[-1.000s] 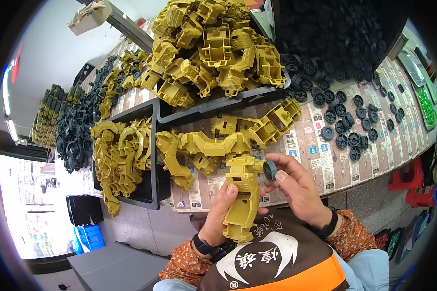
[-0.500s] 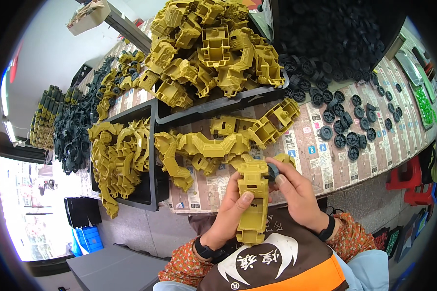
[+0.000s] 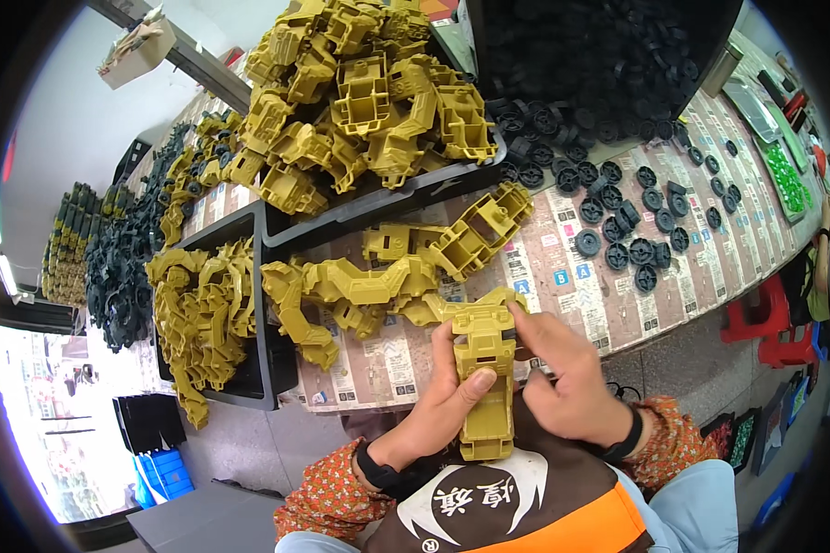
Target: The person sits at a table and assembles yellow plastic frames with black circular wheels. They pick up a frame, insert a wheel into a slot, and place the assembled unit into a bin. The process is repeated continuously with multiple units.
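Note:
An olive-yellow plastic toy vehicle body (image 3: pixel 487 419) stands lengthwise in front of my apron, its hollow side partly showing. My left hand (image 3: pixel 443 401) is closed round its left side, with the thumb laid across the middle. My right hand (image 3: pixel 567 378) is at the upper right side of the body, its fingers curled and the index finger against the edge. A small dark patch shows there between finger and body. Whatever the right fingers hold is mostly hidden. Just beyond, more yellow bodies (image 3: pixel 369 279) lie loose on the table.
A black crate (image 3: pixel 378 207) is heaped with yellow bodies; a second black crate (image 3: pixel 269 323) at left holds more. Black toy wheels (image 3: pixel 616 255) lie scattered at right before a dark bin of them. Red stools (image 3: pixel 756 313) stand beyond the table edge (image 3: pixel 655 343). A grey box (image 3: pixel 203 521) is lower left.
The dark wheel in my right fingers has gone from sight at the body's side. My right hand has curled and shifted slightly downward. The whole view has shifted, moving the table leftward.

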Tool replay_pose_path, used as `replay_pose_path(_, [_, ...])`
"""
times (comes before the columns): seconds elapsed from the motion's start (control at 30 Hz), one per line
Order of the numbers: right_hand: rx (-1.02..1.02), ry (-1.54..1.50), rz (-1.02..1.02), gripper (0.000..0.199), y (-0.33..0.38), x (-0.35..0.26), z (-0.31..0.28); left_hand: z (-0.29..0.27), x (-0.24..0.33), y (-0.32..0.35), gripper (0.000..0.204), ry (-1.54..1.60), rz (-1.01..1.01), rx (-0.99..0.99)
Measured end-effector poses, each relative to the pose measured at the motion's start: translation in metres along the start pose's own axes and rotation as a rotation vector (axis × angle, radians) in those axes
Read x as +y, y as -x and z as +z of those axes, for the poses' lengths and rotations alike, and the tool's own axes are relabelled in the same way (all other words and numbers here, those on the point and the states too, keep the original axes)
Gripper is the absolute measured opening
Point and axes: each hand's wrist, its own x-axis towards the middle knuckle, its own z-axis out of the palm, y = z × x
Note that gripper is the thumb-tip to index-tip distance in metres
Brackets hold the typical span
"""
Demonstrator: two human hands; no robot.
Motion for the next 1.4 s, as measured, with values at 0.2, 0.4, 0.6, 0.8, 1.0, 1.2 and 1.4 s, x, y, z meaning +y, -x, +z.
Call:
replay_pose_path(0.2, [0.258, 0.786, 0.000, 0.037, -0.042, 0.078, -0.071, -0.006, 0.037, -0.004, 0.052, 0.351, -0.198, 0.159])
replay_pose_path(0.4, [0.061, 0.911, 0.015, 0.043, -0.049, 0.099, -0.078, -0.010, 0.043, -0.004, 0.046, 0.492, -0.002, 0.256])
replay_pose_path(0.6, [-0.245, -0.239, 0.254, 0.043, -0.033, 0.013, -0.037, -0.017, 0.033, -0.008, 0.044, 0.626, 0.080, 0.359])
replay_pose_path(0.8, [-0.204, -0.598, 0.282, 0.050, -0.002, 0.008, 0.017, -0.001, 0.038, -0.015, 0.045, 0.506, 0.180, 0.422])
replay_pose_path(1.0, [-0.144, -0.794, 0.392, 0.047, 0.001, 0.009, 0.024, 0.002, 0.037, -0.012, 0.046, 0.502, 0.201, 0.449])
replay_pose_path(1.2, [-0.126, -0.824, 0.405, 0.048, 0.004, 0.011, 0.029, 0.007, 0.030, -0.012, 0.045, 0.425, 0.221, 0.480])
replay_pose_path(1.4, [-0.222, -0.507, 0.305, 0.058, 0.014, 0.004, 0.022, 0.008, 0.024, -0.012, 0.050, 0.417, 0.329, 0.481])
